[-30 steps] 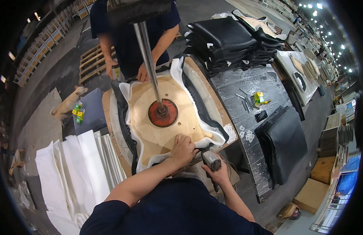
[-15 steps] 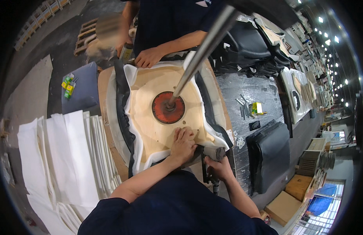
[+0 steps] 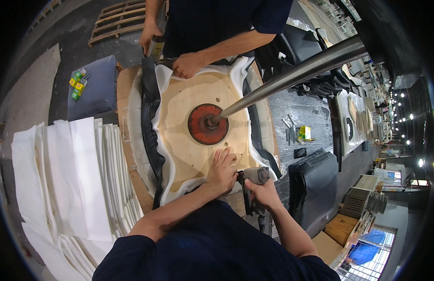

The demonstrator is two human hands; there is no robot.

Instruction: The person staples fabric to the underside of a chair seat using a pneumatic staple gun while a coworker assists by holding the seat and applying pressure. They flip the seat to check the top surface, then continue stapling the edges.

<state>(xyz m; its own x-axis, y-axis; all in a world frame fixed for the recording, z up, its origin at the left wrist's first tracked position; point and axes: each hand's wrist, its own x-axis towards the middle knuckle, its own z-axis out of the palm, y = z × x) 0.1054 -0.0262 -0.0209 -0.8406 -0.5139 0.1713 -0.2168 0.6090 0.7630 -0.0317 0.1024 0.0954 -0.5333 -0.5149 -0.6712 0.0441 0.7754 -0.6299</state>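
A plywood seat panel (image 3: 179, 105), edged with white padding (image 3: 163, 161) and black cover material (image 3: 150, 117), lies upside up on a round-edged work table. A red disc (image 3: 197, 127) on a metal rod (image 3: 296, 70) presses on its middle. My left hand (image 3: 221, 172) rests on the panel's near edge, fingers stretched over the wood. In my right hand (image 3: 264, 193) is a pneumatic staple gun (image 3: 253, 178), its nose at the near edge close to my left fingers. Across the panel, another person's hand (image 3: 189, 64) touches the far edge; their other hand (image 3: 150, 37) holds a similar tool (image 3: 156, 47).
White padding sheets (image 3: 71, 173) are stacked at the left. A grey-blue cushion (image 3: 93, 89) bears small green-yellow boxes (image 3: 78, 84). On the right, a plastic-covered table (image 3: 278, 107) holds staple strips (image 3: 289, 129), a yellow-green box (image 3: 305, 133) and folded black covers (image 3: 313, 185). A wooden pallet (image 3: 116, 21) lies behind.
The view has shifted, and the rod now slants farther to the right. My right hand has brought the staple gun slightly closer to my left hand, which stays at the near edge.
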